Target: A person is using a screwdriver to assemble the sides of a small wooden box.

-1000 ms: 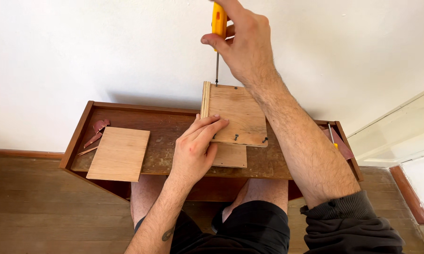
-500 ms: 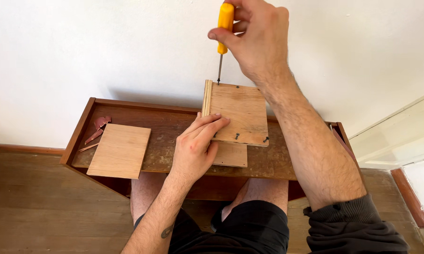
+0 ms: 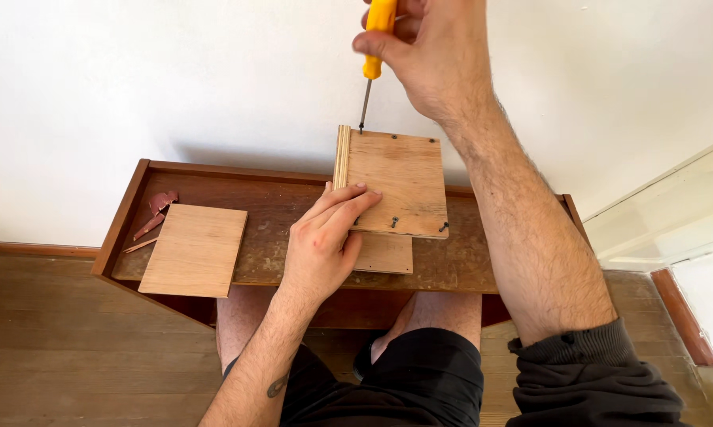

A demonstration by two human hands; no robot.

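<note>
Wooden floorboards run under the person's bare knees, and a low brown wooden tray-like worktop stands across them against a white wall.

Nearest, the left hand lies flat, fingers together and stretched forward, pressing on the lower left part of a small plywood panel assembly that stands tilted on the worktop. A second flat piece lies just under it, and a loose plywood square rests well apart to the left, beside some reddish chips.

Farther off, the right hand is closed around the yellow handle of a screwdriver, its tip at the panel's top left corner, by the ribbed edge.

As I judge it, the tip sits so near the edge that it could slip off the screw and gouge the wood. The panel is braced by one hand only, so heavy downward push could tip it. The left fingers lie below the blade's line, exposed to a slip.
</note>
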